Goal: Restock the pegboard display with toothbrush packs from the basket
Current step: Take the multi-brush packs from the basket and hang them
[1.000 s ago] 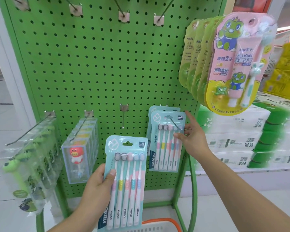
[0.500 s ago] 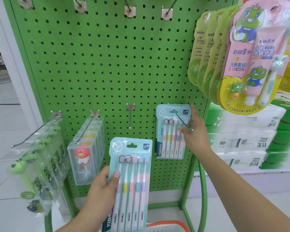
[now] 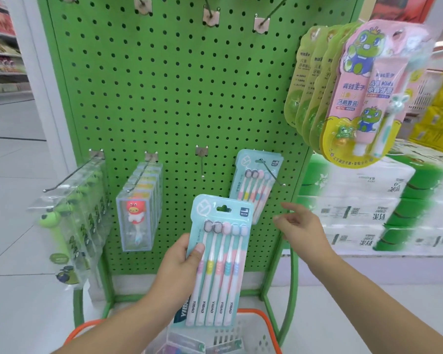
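My left hand (image 3: 177, 274) grips a teal five-brush toothbrush pack (image 3: 219, 261) by its left edge, upright in front of the green pegboard (image 3: 177, 85). Another such pack (image 3: 256, 180) hangs on the lower right hook (image 3: 273, 173). My right hand (image 3: 303, 229) is below and to the right of that hung pack, fingers apart, holding nothing. An empty hook (image 3: 202, 162) juts out just left of the hung pack. The white basket with an orange rim (image 3: 264, 320) sits at the bottom, with more packs inside.
Boxed kids' toothbrushes (image 3: 138, 208) and frog toothbrush packs (image 3: 74, 226) hang on the lower left hooks. Pink and green kids' toothpaste sets (image 3: 368, 93) hang at upper right. Stacked tissue packs (image 3: 368, 205) stand to the right. Several empty hooks line the top.
My right hand has let go of the hung pack and dropped down away from it. My left hand has brought its pack up and to the right, closer to the board.
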